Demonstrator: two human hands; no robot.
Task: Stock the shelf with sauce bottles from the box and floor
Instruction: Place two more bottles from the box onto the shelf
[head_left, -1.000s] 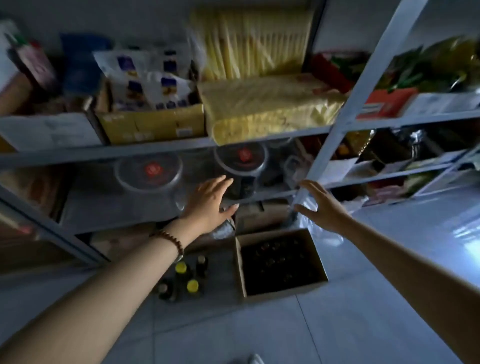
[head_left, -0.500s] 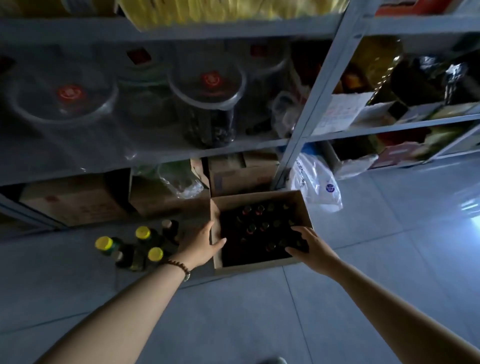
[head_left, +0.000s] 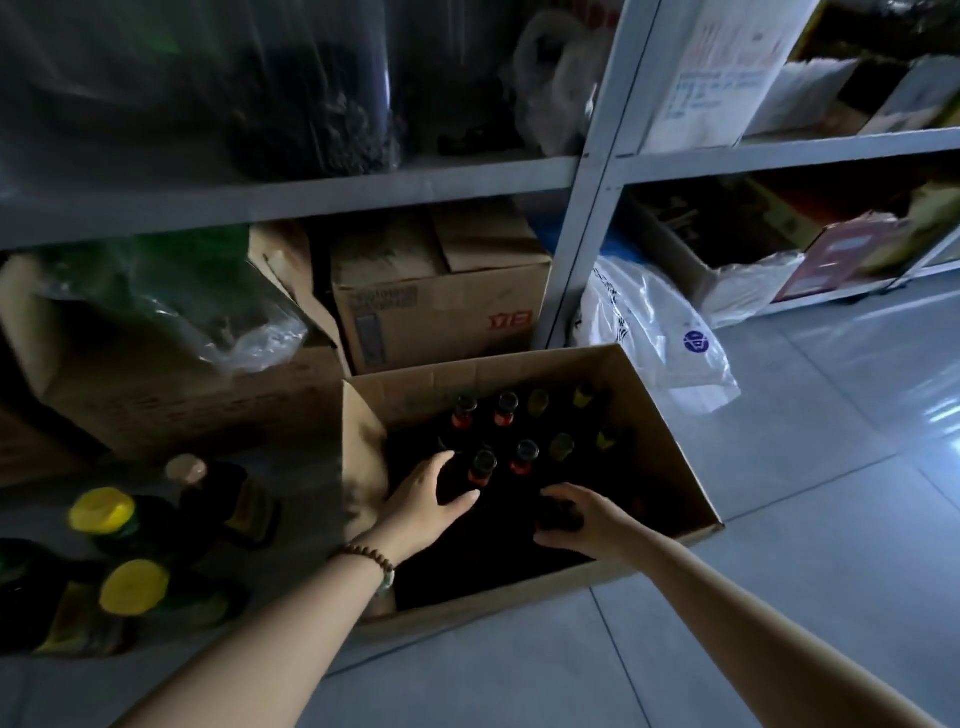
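An open cardboard box (head_left: 670, 441) sits on the floor in front of the metal shelf (head_left: 311, 189). It holds several dark sauce bottles (head_left: 524, 457), some with red necks, some with yellowish tops. Both my hands are down inside it. My left hand (head_left: 421, 506) curls round a dark bottle at the box's left side. My right hand (head_left: 587, 519) grips the top of another dark bottle near the front. On the floor to the left stand more bottles, two with yellow caps (head_left: 101, 512) and one with a pale cap (head_left: 187, 470).
Closed cardboard boxes (head_left: 441, 306) and a box with a plastic bag on it (head_left: 171, 332) fill the bottom level. A grey upright post (head_left: 587, 208) rises behind the bottle box, with a white plastic bag (head_left: 654, 332) at its foot. Grey tiled floor (head_left: 831, 519) stretches right.
My view dropped from the upper shelves toward the floor and drew closer. Both hands came down from shelf height into the box and closed on bottles.
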